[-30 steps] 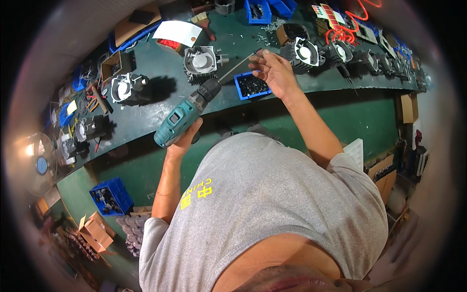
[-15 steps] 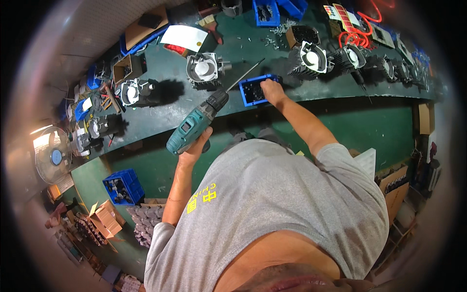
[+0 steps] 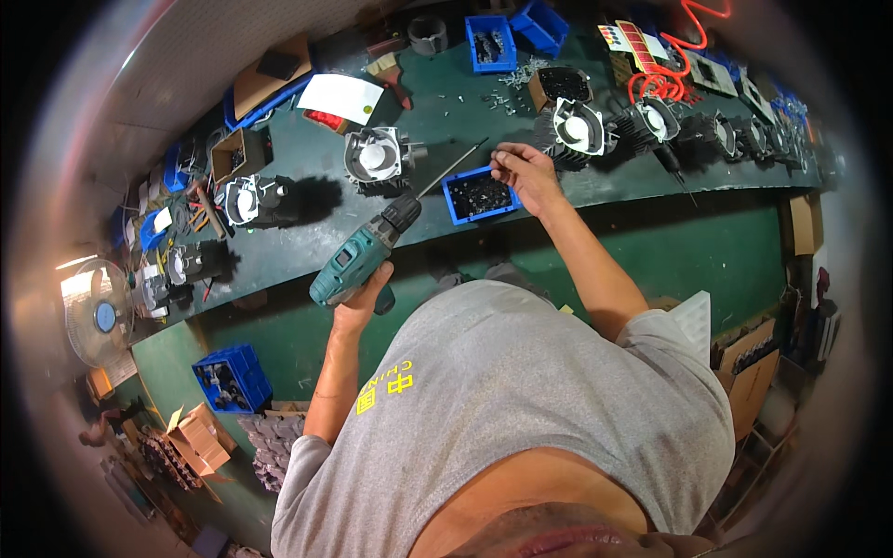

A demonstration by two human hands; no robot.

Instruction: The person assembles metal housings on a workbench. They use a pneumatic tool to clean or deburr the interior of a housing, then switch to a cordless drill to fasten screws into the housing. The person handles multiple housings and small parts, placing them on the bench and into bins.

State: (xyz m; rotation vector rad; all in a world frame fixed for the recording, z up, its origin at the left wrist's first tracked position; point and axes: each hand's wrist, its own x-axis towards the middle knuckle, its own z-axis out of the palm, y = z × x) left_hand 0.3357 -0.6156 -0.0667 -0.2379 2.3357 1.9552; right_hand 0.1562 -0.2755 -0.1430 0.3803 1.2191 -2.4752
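Note:
My left hand (image 3: 361, 299) is wrapped round the grip of a teal cordless drill (image 3: 352, 260). Its long thin bit (image 3: 453, 167) points up and to the right over the bench. My right hand (image 3: 526, 177) is closed in a pinch just right of the bit's tip; whatever is between the fingertips is too small to make out. Below that hand, near the bench edge, sits a blue bin (image 3: 479, 197) of small black parts, likely screws. Just beyond the drill's chuck stands a silver-and-black finned motor housing (image 3: 376, 158) with a round white centre.
More housings stand to the right (image 3: 579, 127) and left (image 3: 249, 200) along the green bench (image 3: 307, 244). Farther back are a blue bin of metal hardware (image 3: 490, 45), loose screws (image 3: 521, 76), a brush (image 3: 393, 79) and a coiled red hose (image 3: 662, 84). A fan (image 3: 100, 316) stands far left.
My right hand has come up out of the blue bin and moved beside the bit's tip, its fingers pinched. The drill stays in my left hand, and the whole view has shifted slightly.

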